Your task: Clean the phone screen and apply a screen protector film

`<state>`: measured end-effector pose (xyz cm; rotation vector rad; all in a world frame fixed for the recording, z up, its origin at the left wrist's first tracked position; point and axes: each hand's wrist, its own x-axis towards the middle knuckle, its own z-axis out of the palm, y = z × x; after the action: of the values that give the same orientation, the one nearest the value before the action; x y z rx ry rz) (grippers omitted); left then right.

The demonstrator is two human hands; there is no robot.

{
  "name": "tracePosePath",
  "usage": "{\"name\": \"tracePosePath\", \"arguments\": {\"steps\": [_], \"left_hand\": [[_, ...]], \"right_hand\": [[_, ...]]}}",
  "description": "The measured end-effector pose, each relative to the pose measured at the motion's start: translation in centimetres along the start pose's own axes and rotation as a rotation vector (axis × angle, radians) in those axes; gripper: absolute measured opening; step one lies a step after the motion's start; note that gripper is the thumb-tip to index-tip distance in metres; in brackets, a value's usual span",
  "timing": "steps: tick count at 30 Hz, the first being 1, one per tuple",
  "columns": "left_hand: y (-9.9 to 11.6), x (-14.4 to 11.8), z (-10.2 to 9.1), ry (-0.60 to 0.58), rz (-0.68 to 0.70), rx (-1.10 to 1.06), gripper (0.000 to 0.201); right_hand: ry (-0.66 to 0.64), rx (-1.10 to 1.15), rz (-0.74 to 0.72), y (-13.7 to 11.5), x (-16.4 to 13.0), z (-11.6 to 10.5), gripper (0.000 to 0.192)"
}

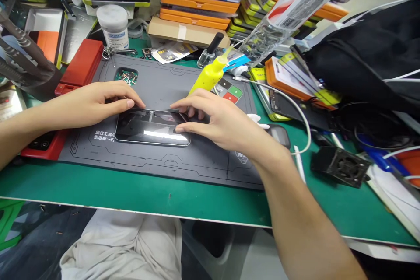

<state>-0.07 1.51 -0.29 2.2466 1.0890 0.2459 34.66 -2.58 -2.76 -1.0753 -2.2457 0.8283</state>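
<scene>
A: What carries everything?
B: A green-topped table [138, 197], with a dark grey rectangular mat [197, 164] along its front edge. White Chinese characters near the mat's front left corner read 武校工具; the line below begins 悟道每一, its end unclear.
A: And behind?
B: Past the mat's back right corner leans a clear plastic bottle [295, 6], its red-and-white label showing a barcode, the name too blurred.
A: The hands?
B: The left hand [88, 103] is loosely curled, fingertips at the far left corner of a glossy black glass phone [152, 127]. The right hand [219, 118] has thumb and forefinger spread, thumb on the glass, forefinger by the far edge. I can't tell if either presses.
A: The phone's place?
B: Flat, about mid-mat.
A: Smaller things?
B: A yellow squeeze bottle [208, 74] by the mat's back edge, then a white lidded jar [113, 22] behind the back left corner, marked "SPARKLE PASTE".
</scene>
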Motion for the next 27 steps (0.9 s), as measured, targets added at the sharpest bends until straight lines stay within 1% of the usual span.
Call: {"name": "tracePosePath", "arguments": {"steps": [3, 6, 13, 16, 21, 27], "left_hand": [[-0.1, 0.0, 0.0, 0.008, 0.003, -0.003, 0.051], [-0.3, 0.1, 0.0, 0.014, 0.006, -0.016, 0.050], [-0.3, 0.1, 0.0, 0.020, -0.002, -0.022, 0.051], [-0.2, 0.1, 0.0, 0.016, -0.005, -0.014, 0.052], [-0.1, 0.0, -0.1, 0.014, 0.000, -0.011, 0.051], [-0.2, 0.1, 0.0, 0.009, 0.001, -0.009, 0.052]], "right_hand": [[0.034, -0.054, -0.007, -0.2, 0.0, 0.5, 0.029], [0.042, -0.095, 0.000, -0.4, 0.0, 0.6, 0.024], [0.075, 0.016, 0.071, -0.8, 0.2, 1.3, 0.018], [0.072, 0.035, 0.092, -1.0, 0.2, 1.1, 0.021], [0.004, 0.049, 0.070, -0.9, 0.0, 0.3, 0.031], [-0.018, 0.095, 0.116, -0.7, 0.1, 0.2, 0.029]]}}
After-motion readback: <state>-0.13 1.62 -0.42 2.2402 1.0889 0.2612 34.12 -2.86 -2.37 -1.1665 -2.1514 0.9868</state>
